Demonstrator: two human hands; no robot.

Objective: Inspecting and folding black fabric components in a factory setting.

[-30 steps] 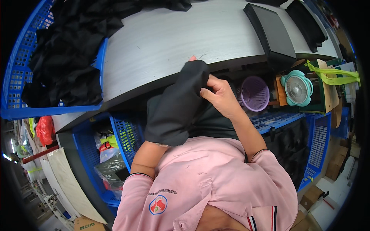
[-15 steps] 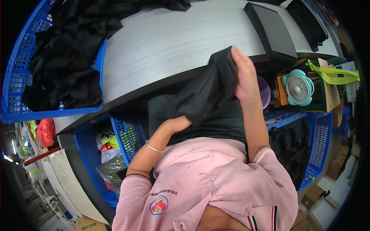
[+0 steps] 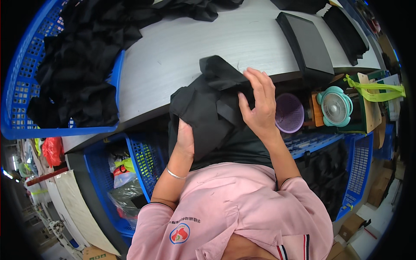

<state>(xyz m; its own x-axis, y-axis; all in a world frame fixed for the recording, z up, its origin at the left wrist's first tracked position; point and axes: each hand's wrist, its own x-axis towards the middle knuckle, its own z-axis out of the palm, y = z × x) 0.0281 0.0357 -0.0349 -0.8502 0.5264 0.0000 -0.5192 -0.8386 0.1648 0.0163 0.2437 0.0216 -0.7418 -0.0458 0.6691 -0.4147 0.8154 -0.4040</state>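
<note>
A crumpled piece of black fabric (image 3: pixel 201 104) hangs between my hands, over my lap and the near edge of the grey table (image 3: pixel 182 47). My left hand (image 3: pixel 185 136) grips its left lower side; the fabric hides most of those fingers. At the fabric's right edge is my right hand (image 3: pixel 259 102), its fingers spread and its thumb apart from them. The fingertips are close to the fabric, and nothing shows gripped between them. One flap of the fabric stands up at the top, over the tabletop.
A blue basket (image 3: pixel 65 130) heaped with black fabric (image 3: pixel 82 65) stands at the left. Stacked black panels (image 3: pixel 305 41) lie at the right of the table. Beyond my right arm are a purple basket (image 3: pixel 289 113) and a teal fan (image 3: pixel 334 106). Another blue basket (image 3: pixel 141 162) holds bags below.
The fabric has moved left and spread out from a stretched, folded strip. My right hand has let go of its upper corner and opened. My left hand has moved slightly left, still holding.
</note>
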